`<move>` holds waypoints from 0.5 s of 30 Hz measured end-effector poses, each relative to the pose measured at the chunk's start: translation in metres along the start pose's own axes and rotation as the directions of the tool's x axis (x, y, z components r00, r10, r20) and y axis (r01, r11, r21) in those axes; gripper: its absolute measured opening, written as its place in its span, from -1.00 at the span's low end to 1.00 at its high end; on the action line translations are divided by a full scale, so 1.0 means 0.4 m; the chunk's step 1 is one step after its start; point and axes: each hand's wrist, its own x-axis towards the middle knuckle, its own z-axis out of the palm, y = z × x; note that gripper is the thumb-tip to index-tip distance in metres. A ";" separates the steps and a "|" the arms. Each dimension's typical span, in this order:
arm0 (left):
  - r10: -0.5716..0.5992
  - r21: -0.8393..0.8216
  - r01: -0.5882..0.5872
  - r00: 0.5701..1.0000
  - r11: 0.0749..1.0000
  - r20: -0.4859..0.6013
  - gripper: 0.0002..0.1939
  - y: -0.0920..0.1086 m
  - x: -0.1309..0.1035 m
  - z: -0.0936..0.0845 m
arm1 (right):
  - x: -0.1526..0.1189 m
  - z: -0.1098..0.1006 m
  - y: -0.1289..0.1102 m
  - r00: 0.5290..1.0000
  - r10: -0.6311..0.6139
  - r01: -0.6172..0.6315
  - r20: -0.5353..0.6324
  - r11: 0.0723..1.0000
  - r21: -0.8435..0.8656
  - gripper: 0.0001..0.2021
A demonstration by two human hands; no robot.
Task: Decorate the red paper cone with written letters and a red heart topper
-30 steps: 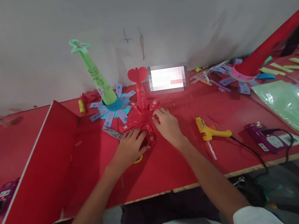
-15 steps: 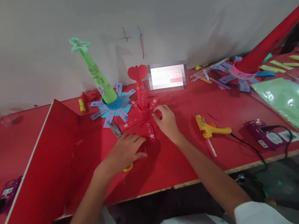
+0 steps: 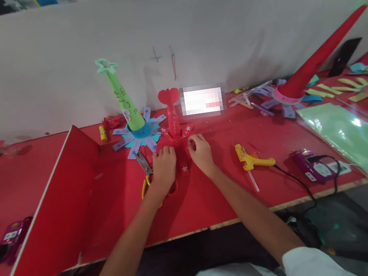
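A red paper cone (image 3: 172, 117) with a heart-shaped top stands upright on red strips marked with white stars and writing. My left hand (image 3: 165, 165) is at the left of its base, fingers bent down and together; whatever they grip is hidden. On the right side of the base, my right hand (image 3: 201, 151) pinches at a red strip's edge, too small to make out. Scissors (image 3: 143, 163) with yellow handles lie partly under my left hand. Beside them stands a green cone (image 3: 128, 109) in a blue band with lilac strips around it.
A yellow glue gun (image 3: 254, 160) lies on the right, its cord running to a purple power box (image 3: 314, 166). A red board (image 3: 56, 206) rises at the left. Farther right are a tall red cone (image 3: 325, 49) and a green sheet (image 3: 347, 133) in plastic.
My left hand has moved up and right, from over the scissors to the red cone's base, uncovering more of the yellow handles. The view has tilted up slightly.
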 end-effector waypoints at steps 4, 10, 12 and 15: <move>-0.051 0.006 0.051 0.998 0.999 -0.035 -0.53 -0.098 -0.032 -0.010 | -0.003 -0.002 -0.004 1.000 -0.023 0.023 0.016 1.000 0.016 -0.84; -0.107 -0.016 0.106 0.983 0.994 -0.148 -0.65 -0.219 -0.065 -0.010 | -0.002 -0.009 -0.002 1.000 0.030 -0.030 0.000 0.997 0.076 -0.85; -0.109 -0.033 0.105 0.981 0.994 -0.159 -0.68 -0.234 -0.056 -0.015 | -0.004 -0.011 -0.001 0.999 0.037 -0.034 -0.030 0.994 0.106 -0.84; -0.235 -0.129 0.208 0.940 0.970 -0.246 -0.71 -0.277 -0.028 -0.034 | -0.006 -0.013 0.002 0.995 0.055 -0.040 -0.088 0.986 0.164 -0.84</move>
